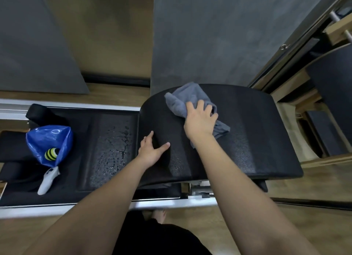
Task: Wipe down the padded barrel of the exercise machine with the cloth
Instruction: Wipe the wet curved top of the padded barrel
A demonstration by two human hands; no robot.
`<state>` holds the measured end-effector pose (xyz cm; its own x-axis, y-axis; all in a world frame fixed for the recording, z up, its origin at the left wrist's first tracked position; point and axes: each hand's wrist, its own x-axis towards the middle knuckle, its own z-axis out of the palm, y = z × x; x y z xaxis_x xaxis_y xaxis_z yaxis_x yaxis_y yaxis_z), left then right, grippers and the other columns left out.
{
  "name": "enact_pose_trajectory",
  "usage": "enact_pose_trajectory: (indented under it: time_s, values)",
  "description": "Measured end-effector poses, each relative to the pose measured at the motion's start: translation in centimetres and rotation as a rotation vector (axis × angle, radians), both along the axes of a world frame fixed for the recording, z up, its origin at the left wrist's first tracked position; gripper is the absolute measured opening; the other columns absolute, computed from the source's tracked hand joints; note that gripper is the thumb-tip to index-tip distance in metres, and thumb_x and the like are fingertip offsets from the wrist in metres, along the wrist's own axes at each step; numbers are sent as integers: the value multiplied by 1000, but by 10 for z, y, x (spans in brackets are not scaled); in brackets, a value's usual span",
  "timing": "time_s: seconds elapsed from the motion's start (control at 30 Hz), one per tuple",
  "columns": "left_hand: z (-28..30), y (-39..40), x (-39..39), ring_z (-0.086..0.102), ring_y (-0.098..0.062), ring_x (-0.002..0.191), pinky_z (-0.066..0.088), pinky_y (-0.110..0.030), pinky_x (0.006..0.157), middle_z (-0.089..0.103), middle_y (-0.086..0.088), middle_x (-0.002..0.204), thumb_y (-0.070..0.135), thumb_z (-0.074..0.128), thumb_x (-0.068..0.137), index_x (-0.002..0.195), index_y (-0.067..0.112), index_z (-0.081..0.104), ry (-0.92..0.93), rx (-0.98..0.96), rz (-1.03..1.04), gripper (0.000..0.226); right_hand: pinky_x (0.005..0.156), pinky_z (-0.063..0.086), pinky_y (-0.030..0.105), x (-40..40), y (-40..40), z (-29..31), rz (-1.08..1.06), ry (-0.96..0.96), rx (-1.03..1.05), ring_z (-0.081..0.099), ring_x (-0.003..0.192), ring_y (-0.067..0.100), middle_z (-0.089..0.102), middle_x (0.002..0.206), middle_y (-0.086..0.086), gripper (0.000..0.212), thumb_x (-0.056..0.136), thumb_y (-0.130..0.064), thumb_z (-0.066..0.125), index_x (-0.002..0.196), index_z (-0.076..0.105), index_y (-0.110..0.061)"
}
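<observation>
The black padded barrel (pixel 247 125) arches across the middle right of the head view, its near strip speckled with droplets. A crumpled grey cloth (pixel 182 100) lies on the barrel's top left part. My right hand (pixel 200 119) presses down on the cloth, fingers gripping its folds. My left hand (pixel 152 150) rests flat on the barrel's left slope, fingers spread, holding nothing.
The machine's flat black pad (pixel 112 150), wet with droplets, extends left inside a metal frame (pixel 57 209). A blue bag (pixel 49 142) with a yellow-black striped ball and a white spray bottle (pixel 47 180) lie on it. Grey wall panels stand behind; other equipment stands at right.
</observation>
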<state>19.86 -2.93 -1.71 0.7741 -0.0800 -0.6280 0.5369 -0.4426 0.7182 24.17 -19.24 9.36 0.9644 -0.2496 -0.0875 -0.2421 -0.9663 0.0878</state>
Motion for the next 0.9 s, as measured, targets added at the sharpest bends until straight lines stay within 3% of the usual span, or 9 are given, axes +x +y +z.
enact_pose_trajectory:
  time_s: [0.1,0.23,0.3,0.4,0.53,0.7,0.9]
  values:
    - [2,2,-1,20,-30,151,21,-50,123,10,-1,166,67,70,71,157,38,15,-2,-17,2,106,83,39,51,-57,13,-8,78,-90,-46,47,108,35,49,121,8,49,82,-23,66,128,49,-29]
    - [2,1,1,26,-32,148,24,-47,122,14,-4,166,29,62,90,156,40,18,-24,43,-12,80,75,39,48,-144,26,-20,163,-118,-51,51,94,35,56,121,10,57,73,-18,69,127,55,-29]
    - [2,3,-1,22,-32,150,21,-47,123,10,-4,167,20,57,94,156,41,15,-29,59,-58,78,72,39,47,-164,24,-21,158,-106,-50,50,91,35,56,122,9,61,69,-18,73,126,56,-29]
    - [3,10,-2,16,-29,151,17,-48,124,9,0,167,20,58,94,155,43,18,-16,-7,-46,77,75,40,50,-140,16,-18,128,-108,-60,50,94,36,55,117,9,56,69,-22,76,121,57,-29]
    - [3,18,0,22,-25,149,20,-49,123,20,6,161,38,69,89,152,46,27,-16,-43,-6,76,85,40,54,-66,14,-15,119,-85,-91,47,107,39,50,125,10,52,80,-26,69,129,51,-30]
    - [-5,25,-8,25,-25,148,22,-45,123,21,-1,159,41,72,87,153,38,28,-17,-51,21,79,98,34,60,27,16,-12,58,-13,-45,38,121,40,40,135,11,44,89,-23,60,130,45,-27]
    - [-1,26,4,34,-28,141,30,-47,118,32,-6,152,35,67,90,146,34,38,43,-54,33,63,84,37,52,-27,52,-29,76,-81,-163,47,106,39,50,125,11,49,81,-22,66,127,52,-27]
